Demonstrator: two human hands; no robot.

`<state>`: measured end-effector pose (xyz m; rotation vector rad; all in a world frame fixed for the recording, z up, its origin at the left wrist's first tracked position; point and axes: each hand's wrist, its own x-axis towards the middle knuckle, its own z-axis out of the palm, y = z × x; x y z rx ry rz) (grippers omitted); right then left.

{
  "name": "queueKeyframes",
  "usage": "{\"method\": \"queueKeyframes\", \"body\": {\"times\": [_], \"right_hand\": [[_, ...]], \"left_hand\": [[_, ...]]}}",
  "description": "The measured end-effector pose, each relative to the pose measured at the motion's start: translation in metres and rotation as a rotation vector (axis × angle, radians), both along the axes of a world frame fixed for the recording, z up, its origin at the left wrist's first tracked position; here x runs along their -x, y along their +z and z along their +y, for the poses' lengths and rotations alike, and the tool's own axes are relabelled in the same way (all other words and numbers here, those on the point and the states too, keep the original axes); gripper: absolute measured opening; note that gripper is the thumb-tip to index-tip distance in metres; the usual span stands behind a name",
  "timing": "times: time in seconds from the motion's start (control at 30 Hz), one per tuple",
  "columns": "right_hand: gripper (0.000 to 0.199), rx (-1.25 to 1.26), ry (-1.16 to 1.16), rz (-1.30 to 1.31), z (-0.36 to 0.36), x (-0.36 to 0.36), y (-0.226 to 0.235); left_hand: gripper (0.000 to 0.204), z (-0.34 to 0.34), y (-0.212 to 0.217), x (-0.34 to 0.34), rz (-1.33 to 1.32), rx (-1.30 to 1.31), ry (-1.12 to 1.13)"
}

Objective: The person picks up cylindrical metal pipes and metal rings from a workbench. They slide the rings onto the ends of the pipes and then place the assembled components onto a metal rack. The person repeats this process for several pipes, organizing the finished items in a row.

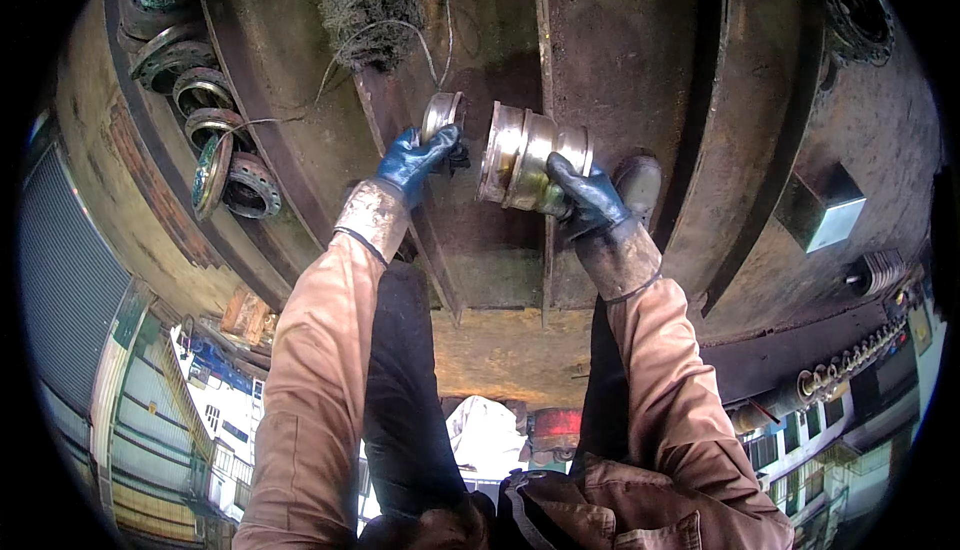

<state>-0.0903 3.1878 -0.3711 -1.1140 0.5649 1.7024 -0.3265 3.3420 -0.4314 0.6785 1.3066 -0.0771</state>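
Both my hands wear blue gloves with grimy grey cuffs and tan sleeves. My left hand [415,162] is closed on a thin metal ring [440,113], held on edge. My right hand [583,195] grips a short, greasy metal cylinder made of stacked rings [525,155], lying on its side. Ring and cylinder are a small gap apart, above dark rusty steel plates [620,60] with raised ribs.
A row of several round bearing rings [215,140] lies on the plate at the left. A wad of tangled fibre and wire [375,0] sits at the top. A grey metal box [825,210] and a ribbed part [880,272] are at the right.
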Motion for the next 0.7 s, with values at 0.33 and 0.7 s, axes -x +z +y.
{"method": "queueKeyframes", "body": {"times": [0.33, 0.7], "right_hand": [[0.042, 0.020, -0.058, -0.029, 0.008, 0.068, -0.044], [0.030, 0.163, -0.143, -0.006, -0.003, 0.100, -0.065]], "left_hand": [[0.053, 0.041, 0.005, 0.015, 0.293, -0.082, -0.492], [0.065, 0.052, -0.006, 0.017, 0.325, -0.086, -0.575]]}}
